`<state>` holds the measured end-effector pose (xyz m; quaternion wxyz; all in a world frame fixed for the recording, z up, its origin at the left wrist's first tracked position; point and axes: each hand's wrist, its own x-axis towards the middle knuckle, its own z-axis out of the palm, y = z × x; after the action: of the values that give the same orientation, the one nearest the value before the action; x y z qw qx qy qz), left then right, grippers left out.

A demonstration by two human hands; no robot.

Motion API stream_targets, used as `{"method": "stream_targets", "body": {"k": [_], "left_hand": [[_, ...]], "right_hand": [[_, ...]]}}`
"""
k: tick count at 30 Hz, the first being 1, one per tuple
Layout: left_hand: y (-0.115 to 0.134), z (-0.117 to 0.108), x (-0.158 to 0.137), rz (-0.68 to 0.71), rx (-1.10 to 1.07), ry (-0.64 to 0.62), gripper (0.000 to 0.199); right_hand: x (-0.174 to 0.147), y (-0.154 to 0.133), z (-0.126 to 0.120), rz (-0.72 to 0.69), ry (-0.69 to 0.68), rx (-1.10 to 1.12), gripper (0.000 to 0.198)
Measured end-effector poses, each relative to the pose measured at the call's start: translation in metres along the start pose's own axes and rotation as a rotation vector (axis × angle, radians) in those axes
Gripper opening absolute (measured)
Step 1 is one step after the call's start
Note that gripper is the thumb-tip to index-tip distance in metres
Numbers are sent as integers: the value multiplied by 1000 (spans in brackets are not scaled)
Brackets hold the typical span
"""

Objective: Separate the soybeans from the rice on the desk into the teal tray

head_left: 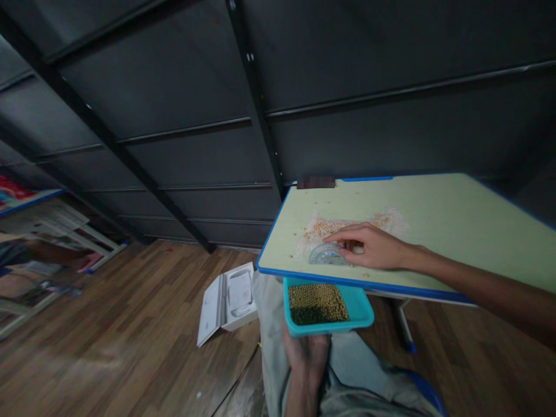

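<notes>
Brimming teal tray (360, 307) of yellow-green beans (317, 302)

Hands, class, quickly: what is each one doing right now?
Left hand: under the turquoise plastic tray of yellow beans, holding it up below the desk edge.
Right hand: fingers extended, pressing on the clear plastic protractor, gripping nothing.

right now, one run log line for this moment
left hand under teal tray of beans | right hand on protractor | grain pile on desk
</notes>
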<state>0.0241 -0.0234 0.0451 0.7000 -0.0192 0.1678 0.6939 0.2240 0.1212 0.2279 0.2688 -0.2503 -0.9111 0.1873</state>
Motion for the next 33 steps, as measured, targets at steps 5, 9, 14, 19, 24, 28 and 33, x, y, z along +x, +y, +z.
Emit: {"method": "stream_targets", "body": {"k": [5, 9, 14, 19, 24, 28, 33], "left_hand": [[0, 4, 0, -4, -2, 11, 36], [-1, 6, 0, 7, -1, 13, 37], [-1, 5, -1, -12, -13, 8, 36], [0, 5, -1, -19, 0, 26, 37], [0, 5, 0, -12, -21, 21, 38], [-1, 3, 1, -7, -25, 20, 38], [0, 6, 0, -8, -25, 33, 38]], "right_hand": [[0, -1, 0, -19, -24, 11, 38], [-1, -1, 0, -42, -30, 30, 41], [-2, -1, -1, -45, -30, 64, 41], [-1, -1, -1, -30, -30, 115, 40], [-1, -2, 0, -34, -41, 119, 37], [-2, -2, 1, -50, -36, 133, 36], [-2, -3, 0, -52, -50, 146, 36]]}}
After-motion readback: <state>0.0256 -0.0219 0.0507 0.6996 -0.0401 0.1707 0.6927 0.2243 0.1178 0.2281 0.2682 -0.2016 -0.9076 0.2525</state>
